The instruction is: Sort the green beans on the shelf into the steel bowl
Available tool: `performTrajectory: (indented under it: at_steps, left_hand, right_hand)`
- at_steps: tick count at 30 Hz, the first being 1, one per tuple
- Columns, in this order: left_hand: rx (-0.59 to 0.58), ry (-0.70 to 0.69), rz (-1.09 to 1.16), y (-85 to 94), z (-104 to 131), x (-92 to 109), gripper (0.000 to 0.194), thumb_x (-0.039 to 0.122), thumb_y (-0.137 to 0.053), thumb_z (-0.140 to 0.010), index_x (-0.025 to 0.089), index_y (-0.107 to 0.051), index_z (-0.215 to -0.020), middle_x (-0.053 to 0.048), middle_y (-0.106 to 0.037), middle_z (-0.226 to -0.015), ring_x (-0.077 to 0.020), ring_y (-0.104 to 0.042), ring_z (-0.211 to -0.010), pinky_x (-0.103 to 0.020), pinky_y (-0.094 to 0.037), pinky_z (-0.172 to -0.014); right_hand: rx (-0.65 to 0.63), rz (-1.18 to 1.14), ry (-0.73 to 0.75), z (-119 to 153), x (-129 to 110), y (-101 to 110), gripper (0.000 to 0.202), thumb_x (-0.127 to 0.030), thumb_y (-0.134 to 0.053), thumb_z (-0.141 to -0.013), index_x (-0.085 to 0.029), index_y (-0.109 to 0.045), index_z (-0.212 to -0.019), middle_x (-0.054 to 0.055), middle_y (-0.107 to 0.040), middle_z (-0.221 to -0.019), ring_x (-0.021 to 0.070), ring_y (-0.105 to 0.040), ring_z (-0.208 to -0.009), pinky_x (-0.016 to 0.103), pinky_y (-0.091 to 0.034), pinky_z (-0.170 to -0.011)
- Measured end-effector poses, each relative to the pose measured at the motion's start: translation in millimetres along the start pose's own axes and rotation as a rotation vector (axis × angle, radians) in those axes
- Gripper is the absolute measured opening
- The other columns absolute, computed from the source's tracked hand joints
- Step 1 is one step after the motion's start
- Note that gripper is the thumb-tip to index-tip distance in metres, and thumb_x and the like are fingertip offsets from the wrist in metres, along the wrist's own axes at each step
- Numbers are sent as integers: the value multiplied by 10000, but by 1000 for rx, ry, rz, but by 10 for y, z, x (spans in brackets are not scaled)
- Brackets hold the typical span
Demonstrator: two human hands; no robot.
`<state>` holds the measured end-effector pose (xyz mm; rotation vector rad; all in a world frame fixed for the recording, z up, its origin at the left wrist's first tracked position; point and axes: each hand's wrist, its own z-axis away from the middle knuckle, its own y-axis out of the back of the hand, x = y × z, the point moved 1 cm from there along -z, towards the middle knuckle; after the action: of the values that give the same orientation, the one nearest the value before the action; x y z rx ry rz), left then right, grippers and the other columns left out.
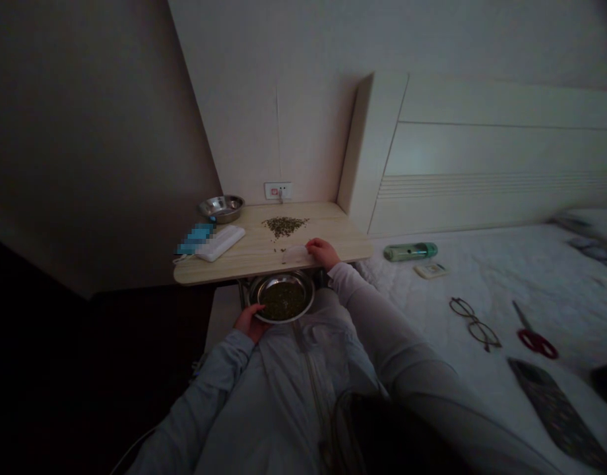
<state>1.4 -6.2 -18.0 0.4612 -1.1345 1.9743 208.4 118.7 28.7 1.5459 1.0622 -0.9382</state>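
My left hand (251,322) grips the near left rim of a stainless steel bowl (307,290), its thumb over the edge. The bowl sits at my lap, just under the table's front edge, with small dark green bean-like grains (284,301) inside. On the table, my right hand (324,252) pinches a thin, pale translucent sheet (295,254), which stands near the front edge. A few loose grains lie beside the sheet. Farther back is a spread pile of the same grains (285,226).
The small wooden table (254,257) carries another steel bowl (223,209), a white box (222,243) and a blurred blue packet (195,237). On the bed at right lie a green bottle (410,251), glasses (474,323), red-handled scissors (536,342) and a dark patterned phone-like slab (555,412).
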Motion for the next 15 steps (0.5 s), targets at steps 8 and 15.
performTrajectory:
  at_steps: [8, 15]
  left_hand:
    - [1, 9, 7, 0, -10, -5, 161, 20, -439, -644, 115, -569, -632, -43, -631, -541, -173, -617, -565, -294, -511, -515]
    - [9, 18, 6, 4, -17, -1, 170, 14, -431, -647, 118, -565, -641, -40, -638, -549, -171, -622, -590, -295, -516, -540]
  right_hand:
    - [-12, 6, 1, 5, -10, 1, 68, -194, -471, -593, -176, -533, -615, -59, -501, -531, 79, -447, -539, 219, -364, -593]
    - [-8, -13, -9, 11, -9, -8, 70, -194, -469, -591, -174, -532, -615, -62, -496, -518, 77, -448, -534, 212, -356, -578]
